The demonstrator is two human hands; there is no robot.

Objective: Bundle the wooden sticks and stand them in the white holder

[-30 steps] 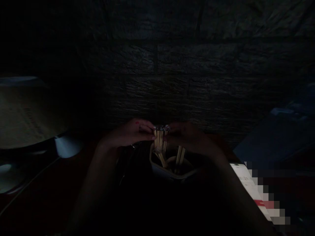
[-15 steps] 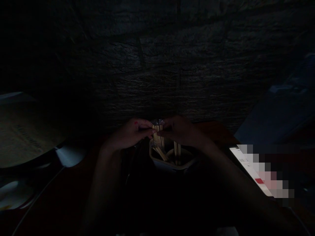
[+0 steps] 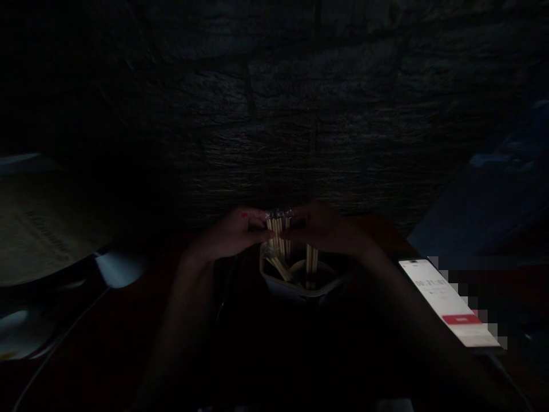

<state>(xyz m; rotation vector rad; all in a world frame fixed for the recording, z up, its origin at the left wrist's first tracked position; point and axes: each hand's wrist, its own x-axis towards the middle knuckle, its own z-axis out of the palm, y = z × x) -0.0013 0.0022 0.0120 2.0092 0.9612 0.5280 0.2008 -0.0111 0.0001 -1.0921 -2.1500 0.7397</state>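
In the dim middle of the view, a bundle of thin wooden sticks stands upright, its top wrapped in crinkled clear plastic. My left hand closes on the bundle's left side with thumb and fingers. From the other side my right hand pinches it, the fingers partly lost in shadow. Below the hands is an open dark container with a pale rim. More sticks stand inside it, and others lean at its left. The lower ends of the held bundle reach down into the container.
A lit phone lies to the right with a cable below it. Behind runs a dark stone-like wall. At left are a large brownish printed object, a pale object and a thin cable.
The top of the bundle has spread wider, and my hands are slightly farther apart around it. The phone's screen shows more fully now.
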